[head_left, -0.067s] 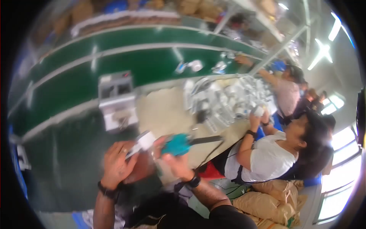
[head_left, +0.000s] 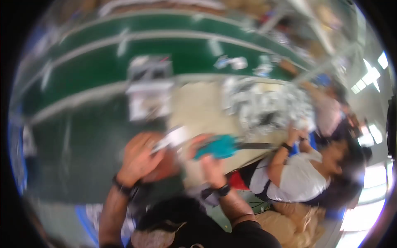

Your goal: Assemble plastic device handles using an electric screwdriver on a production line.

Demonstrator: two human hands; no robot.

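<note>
My left hand [head_left: 140, 159] is closed on a small white part [head_left: 177, 136] with a narrow, light-coloured end beside my fingers. Blur hides what kind of part it is. A reddish-brown shape [head_left: 163, 169] shows beneath this hand, smeared too. To the right, my right hand [head_left: 214, 170] grips a teal object [head_left: 218, 146], its fingers and thumb on either side. Its exact kind cannot be made out; it looks lumpy. The two held things are apart, above the boundary between the dark green table mat [head_left: 78, 161] and a beige surface [head_left: 196, 111].
A grey-and-white box-like device [head_left: 149, 89] stands ahead of my left hand. Beyond it runs a green conveyor [head_left: 99, 66] with white items. Right of centre lies a heap of white and clear parts [head_left: 269, 107]. A co-worker in a white shirt [head_left: 297, 173] sits close on my right, near brown sacks [head_left: 285, 221].
The whole view has shifted, so the scene sits farther right and higher. My right hand with the teal object has moved slightly away from the white part in my left hand.
</note>
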